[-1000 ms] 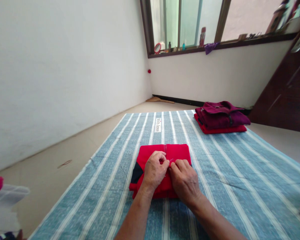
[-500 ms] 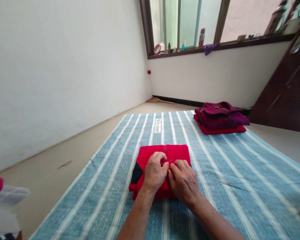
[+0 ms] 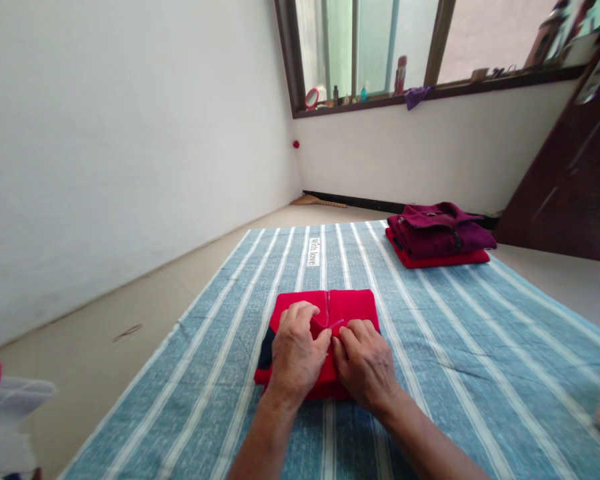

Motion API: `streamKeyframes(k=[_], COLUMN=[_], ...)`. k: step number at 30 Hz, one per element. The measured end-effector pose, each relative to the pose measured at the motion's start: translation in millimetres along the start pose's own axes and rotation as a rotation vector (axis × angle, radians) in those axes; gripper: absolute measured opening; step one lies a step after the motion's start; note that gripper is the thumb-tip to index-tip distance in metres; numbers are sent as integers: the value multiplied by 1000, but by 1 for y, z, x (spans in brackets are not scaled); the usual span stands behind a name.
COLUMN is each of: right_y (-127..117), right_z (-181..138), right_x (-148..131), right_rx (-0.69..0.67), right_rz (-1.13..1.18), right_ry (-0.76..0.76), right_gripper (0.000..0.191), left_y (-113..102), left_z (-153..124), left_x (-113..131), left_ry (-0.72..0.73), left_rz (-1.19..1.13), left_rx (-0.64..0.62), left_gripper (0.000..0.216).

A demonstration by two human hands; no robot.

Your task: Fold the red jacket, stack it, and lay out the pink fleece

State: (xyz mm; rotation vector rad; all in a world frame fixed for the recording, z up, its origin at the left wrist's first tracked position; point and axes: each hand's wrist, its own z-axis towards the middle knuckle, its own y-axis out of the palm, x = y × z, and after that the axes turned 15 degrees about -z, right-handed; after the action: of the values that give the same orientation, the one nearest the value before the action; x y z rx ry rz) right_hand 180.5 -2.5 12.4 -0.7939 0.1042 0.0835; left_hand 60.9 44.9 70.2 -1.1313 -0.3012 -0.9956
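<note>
A folded red jacket (image 3: 351, 301) with a zip down its middle and a dark patch at its left edge lies flat before me. My left hand (image 3: 299, 350) rests on its left half, fingers curled and thumb reaching toward the zip, closed on the cloth around the collar opening. Just right of the zip, my right hand (image 3: 366, 363) has its fingers bent and pinched on the same jacket. The two thumbs are nearly touching. Both hands hide the near part of the garment.
A blue-and-white striped cloth (image 3: 220, 380) covers the table. At its far right lie folded garments, a purple jacket (image 3: 437, 233) over a red one (image 3: 445, 259). A dark door (image 3: 570, 180) leans in at right; bottles (image 3: 401, 77) line the windowsill. White plastic (image 3: 10, 413) shows lower left.
My left hand has shifted slightly left, drawing the cloth by the zip with it and opening a small gap there. My right hand stays nearly in place.
</note>
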Motion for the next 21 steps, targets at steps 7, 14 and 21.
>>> streamKeyframes(k=[7, 14, 21], right_y=[0, -1, -2], right_z=[0, 1, 2], right_x=[0, 1, 2], right_rx=[4, 10, 14], right_rz=[-14, 1, -17], right_ry=[-1, -3, -6], right_gripper=[25, 27, 29], left_y=[4, 9, 15], left_z=[-7, -8, -9], left_x=[4, 4, 1], left_ry=[12, 11, 40], left_rz=[144, 189, 161], left_rx=[-53, -124, -133], left_gripper=[26, 25, 31])
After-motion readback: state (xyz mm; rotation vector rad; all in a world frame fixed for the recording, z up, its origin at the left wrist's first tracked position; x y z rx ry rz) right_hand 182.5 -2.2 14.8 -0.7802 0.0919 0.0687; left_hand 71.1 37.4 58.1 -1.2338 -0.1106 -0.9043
